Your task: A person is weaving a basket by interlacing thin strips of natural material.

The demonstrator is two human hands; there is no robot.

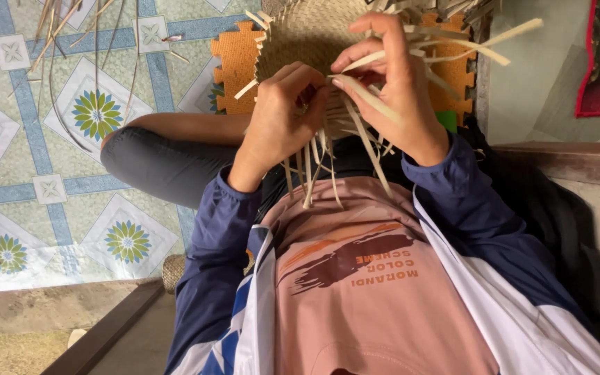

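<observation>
We're sitting on a tiled floor [50, 187] with blue-and-green flower patterns, an orange foam puzzle mat [234, 52] under the work. From the head camera: a round, half-woven pale straw mat [307, 31] sits up in front of our chest, loose ends trailing. Our left hand [282, 118] has its grip closed on the woven edge; our right hand [397, 83] pinches one flat pale straw strip [366, 97]. Looks like mid-weave, so that strip probably wants tucking and pulling snug.
</observation>
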